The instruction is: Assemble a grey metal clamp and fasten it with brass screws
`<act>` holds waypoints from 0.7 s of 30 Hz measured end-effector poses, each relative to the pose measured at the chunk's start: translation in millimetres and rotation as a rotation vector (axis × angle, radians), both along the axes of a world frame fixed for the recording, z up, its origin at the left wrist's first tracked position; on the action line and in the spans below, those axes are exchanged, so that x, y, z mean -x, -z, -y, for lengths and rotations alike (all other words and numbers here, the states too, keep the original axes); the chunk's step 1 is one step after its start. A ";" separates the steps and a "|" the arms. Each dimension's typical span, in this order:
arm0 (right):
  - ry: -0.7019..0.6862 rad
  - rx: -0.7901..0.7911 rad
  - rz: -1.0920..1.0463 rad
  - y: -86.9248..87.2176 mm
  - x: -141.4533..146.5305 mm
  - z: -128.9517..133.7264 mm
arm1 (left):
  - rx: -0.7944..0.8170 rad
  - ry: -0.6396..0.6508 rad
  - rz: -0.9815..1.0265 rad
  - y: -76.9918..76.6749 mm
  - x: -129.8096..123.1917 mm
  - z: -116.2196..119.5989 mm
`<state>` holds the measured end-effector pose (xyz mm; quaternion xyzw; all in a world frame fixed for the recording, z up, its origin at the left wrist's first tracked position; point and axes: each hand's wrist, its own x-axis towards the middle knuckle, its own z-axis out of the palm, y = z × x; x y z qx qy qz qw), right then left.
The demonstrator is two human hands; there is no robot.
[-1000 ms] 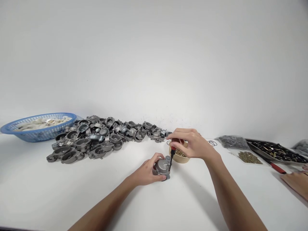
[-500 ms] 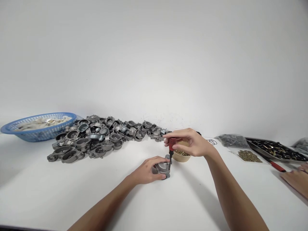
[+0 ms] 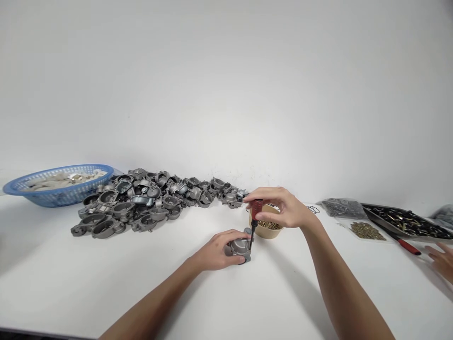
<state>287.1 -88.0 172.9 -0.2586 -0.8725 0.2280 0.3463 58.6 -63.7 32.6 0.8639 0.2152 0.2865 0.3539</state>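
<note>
A grey metal bowl-shaped casting (image 3: pixel 239 246) rests on the white table, gripped from the left by my left hand (image 3: pixel 220 250). My right hand (image 3: pixel 279 208) is closed round the handle of a red and black screwdriver (image 3: pixel 256 211), held nearly upright above the part. Its shaft points down to the casting's right edge; whether a screw sits under the tip is too small to tell. Just behind, a tan tub (image 3: pixel 268 233) of small brass-coloured screws is partly covered by my right hand.
A long heap of similar grey castings (image 3: pixel 141 200) and a blue basket (image 3: pixel 63 196) of pale pieces stand at the left. Rightward are a tray (image 3: pixel 403 229) of dark parts, a pile of brassy pieces (image 3: pixel 368 231), a red-handled tool (image 3: pixel 409 247) and another person's hand (image 3: pixel 442 259).
My right hand and the screwdriver have shifted slightly right, uncovering more of the tub. My left hand keeps its hold. At the right edge, the other person's hand has moved and spread its fingers.
</note>
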 end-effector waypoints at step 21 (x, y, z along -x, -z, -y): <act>0.210 -0.158 -0.238 3.1 -2.4 1.1 | -0.280 -0.162 -0.212 -16.8 14.9 1.1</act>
